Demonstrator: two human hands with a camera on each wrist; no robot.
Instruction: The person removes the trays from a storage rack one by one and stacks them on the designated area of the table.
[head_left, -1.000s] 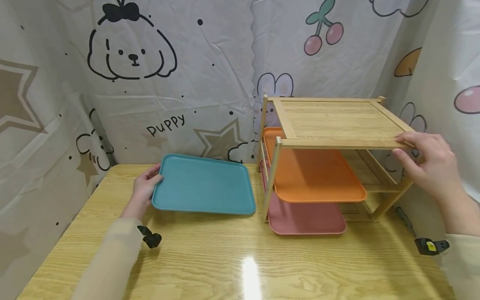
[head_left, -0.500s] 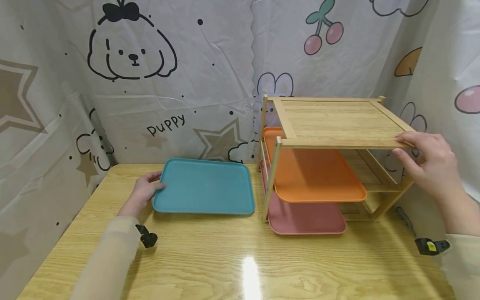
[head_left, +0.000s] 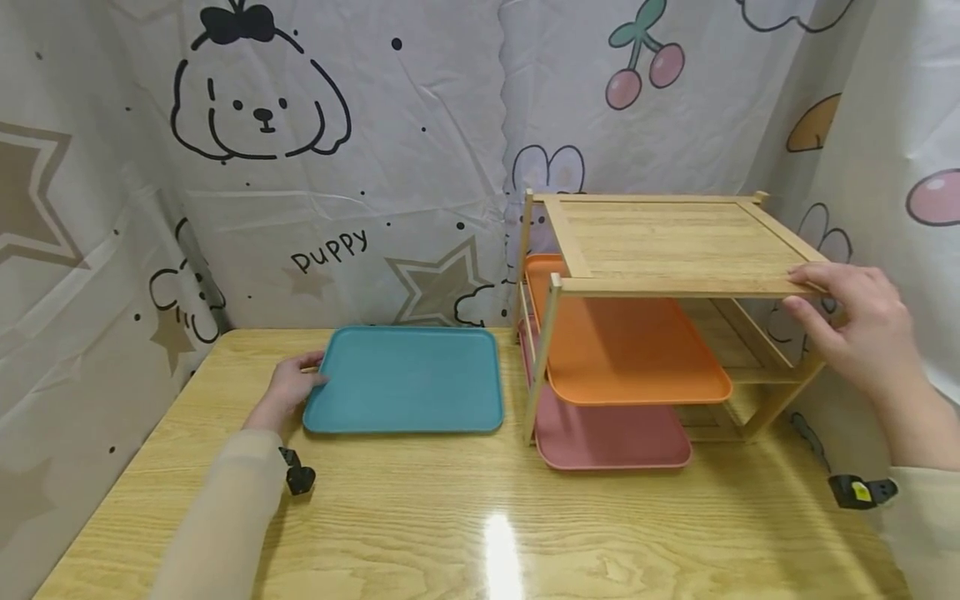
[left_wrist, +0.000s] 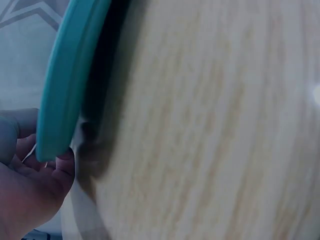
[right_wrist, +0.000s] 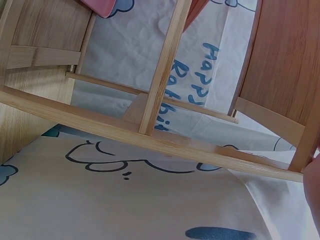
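Observation:
A teal rectangular tray (head_left: 405,379) lies at or just over the tabletop, left of the rack. My left hand (head_left: 288,385) pinches its left edge; in the left wrist view the thumb is on one side of the rim (left_wrist: 65,90) and fingertips curl under the other. My right hand (head_left: 858,325) grips the front right corner of a wooden shelf rack (head_left: 682,242), fingers on top and thumb below. On the rack's middle level sits an orange tray (head_left: 637,354), and on its bottom level a pink tray (head_left: 611,437); both jut out toward me.
The wood-grain table (head_left: 420,517) runs up to a printed cloth (head_left: 420,167) hung behind and at both sides. The rack's left legs (head_left: 543,358) stand close to the teal tray's right end. A dark cable (head_left: 810,437) trails beside the rack's right side.
The teal tray has come down from a tilted, raised position to lie level, its far edge dropping. My left hand has lowered with it. My right hand has stayed on the rack.

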